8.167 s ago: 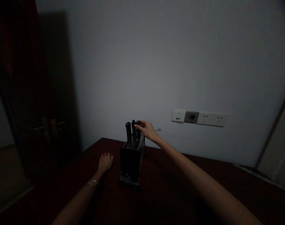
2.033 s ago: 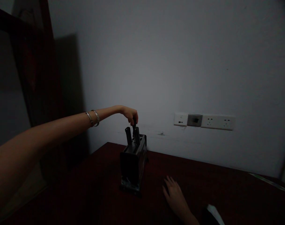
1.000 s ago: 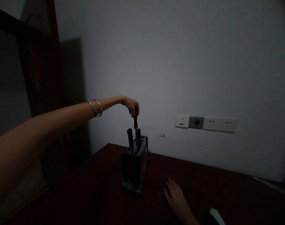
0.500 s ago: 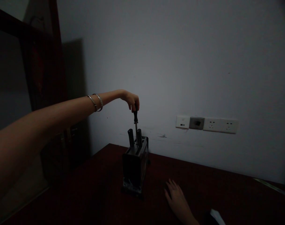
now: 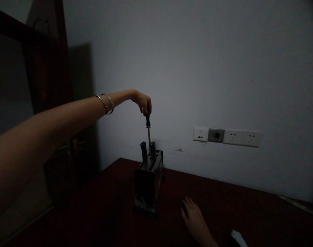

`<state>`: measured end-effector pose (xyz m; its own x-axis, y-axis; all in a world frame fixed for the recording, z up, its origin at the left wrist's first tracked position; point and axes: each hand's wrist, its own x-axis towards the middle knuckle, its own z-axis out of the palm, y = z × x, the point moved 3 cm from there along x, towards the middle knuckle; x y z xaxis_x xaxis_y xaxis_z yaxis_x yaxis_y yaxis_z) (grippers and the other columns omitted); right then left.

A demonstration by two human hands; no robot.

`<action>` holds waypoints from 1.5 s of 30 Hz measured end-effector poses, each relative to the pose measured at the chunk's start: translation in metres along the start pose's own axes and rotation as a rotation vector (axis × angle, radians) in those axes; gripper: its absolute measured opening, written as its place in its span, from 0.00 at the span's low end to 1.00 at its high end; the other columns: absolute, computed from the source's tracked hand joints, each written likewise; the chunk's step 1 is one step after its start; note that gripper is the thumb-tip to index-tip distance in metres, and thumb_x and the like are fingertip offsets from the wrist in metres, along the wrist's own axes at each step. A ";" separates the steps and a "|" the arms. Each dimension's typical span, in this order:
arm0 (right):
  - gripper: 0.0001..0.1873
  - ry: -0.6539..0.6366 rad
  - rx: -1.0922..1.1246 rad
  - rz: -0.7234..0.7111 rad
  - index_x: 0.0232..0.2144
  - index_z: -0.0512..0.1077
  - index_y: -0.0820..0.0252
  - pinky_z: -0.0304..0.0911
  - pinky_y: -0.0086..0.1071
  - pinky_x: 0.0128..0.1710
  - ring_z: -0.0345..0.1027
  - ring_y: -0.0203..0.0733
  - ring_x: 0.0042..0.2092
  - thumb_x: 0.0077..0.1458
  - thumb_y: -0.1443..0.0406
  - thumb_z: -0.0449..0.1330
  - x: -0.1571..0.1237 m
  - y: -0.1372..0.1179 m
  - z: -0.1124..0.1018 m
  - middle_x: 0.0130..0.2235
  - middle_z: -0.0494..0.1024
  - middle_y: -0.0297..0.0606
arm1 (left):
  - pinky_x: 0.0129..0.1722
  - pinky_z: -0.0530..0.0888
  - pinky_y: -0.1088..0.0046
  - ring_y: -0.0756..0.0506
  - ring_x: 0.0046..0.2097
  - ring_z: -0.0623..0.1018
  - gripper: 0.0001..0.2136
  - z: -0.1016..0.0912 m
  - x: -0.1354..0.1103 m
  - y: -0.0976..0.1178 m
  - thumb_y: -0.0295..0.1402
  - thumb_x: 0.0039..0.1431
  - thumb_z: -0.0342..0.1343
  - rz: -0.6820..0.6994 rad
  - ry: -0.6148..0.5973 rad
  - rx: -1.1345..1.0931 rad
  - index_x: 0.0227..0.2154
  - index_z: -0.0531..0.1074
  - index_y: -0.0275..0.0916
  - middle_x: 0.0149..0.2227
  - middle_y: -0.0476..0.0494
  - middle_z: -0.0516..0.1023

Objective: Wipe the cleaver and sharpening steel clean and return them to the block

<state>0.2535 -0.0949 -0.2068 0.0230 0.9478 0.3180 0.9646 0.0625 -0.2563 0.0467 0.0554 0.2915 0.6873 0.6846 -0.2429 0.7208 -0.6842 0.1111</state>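
Note:
My left hand (image 5: 143, 101), with two bangles (image 5: 106, 103) on its wrist, is closed around the black handle of a sharpening steel (image 5: 149, 137). The steel's thin metal rod stands upright, its lower end hidden inside a dark knife block (image 5: 145, 185). Two black-handled knives sit in the block's slots, a left knife (image 5: 144, 151) and a right knife (image 5: 153, 151), beside the rod. To the right of the block, my right hand (image 5: 196, 219) lies flat on the dark table (image 5: 171, 192), fingers stretched out and holding nothing.
Behind the table rises a pale wall (image 5: 171, 68) with a row of sockets (image 5: 241, 138). A white-and-dark object (image 5: 238, 237) I cannot make out is at the bottom right. A dark door frame (image 5: 62, 61) stands at the left.
My left hand has risen a little, drawing the sharpening steel upward so more of its rod shows above the block. The right hand and the block have stayed put.

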 end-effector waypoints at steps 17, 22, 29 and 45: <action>0.26 0.032 0.027 -0.017 0.50 0.67 0.71 0.48 0.47 0.57 0.53 0.53 0.58 0.56 0.60 0.44 0.000 0.002 0.004 0.55 0.64 0.50 | 0.47 0.60 0.62 0.40 0.52 0.65 0.18 -0.084 -0.023 0.001 0.33 0.44 0.55 0.006 0.239 0.181 0.41 0.74 0.38 0.37 0.52 0.73; 0.27 0.150 0.233 -0.002 0.51 0.65 0.72 0.49 0.47 0.57 0.56 0.51 0.57 0.55 0.60 0.44 0.001 0.008 0.005 0.54 0.65 0.50 | 0.44 0.62 0.63 0.42 0.47 0.70 0.18 -0.089 -0.044 0.027 0.31 0.42 0.58 0.021 0.377 0.100 0.40 0.74 0.34 0.32 0.50 0.73; 0.25 0.317 0.771 0.034 0.46 0.70 0.67 0.55 0.44 0.55 0.64 0.50 0.52 0.52 0.56 0.51 0.006 -0.011 -0.064 0.49 0.72 0.49 | 0.38 0.67 0.66 0.42 0.39 0.74 0.16 -0.082 -0.068 0.065 0.29 0.36 0.61 0.165 0.637 -0.010 0.34 0.77 0.33 0.28 0.43 0.75; 0.27 0.073 1.767 0.014 0.45 0.70 0.60 0.54 0.43 0.52 0.63 0.48 0.53 0.45 0.51 0.61 -0.040 -0.105 -0.191 0.51 0.70 0.47 | 0.36 0.69 0.71 0.47 0.35 0.75 0.12 0.077 -0.083 0.163 0.27 0.49 0.57 0.520 1.260 -0.070 0.38 0.74 0.31 0.33 0.40 0.78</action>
<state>0.2020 -0.1989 -0.0180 0.0861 0.9396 0.3312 -0.4440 0.3338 -0.8316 0.1003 -0.1326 0.2552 0.4668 0.1435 0.8726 0.3336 -0.9424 -0.0234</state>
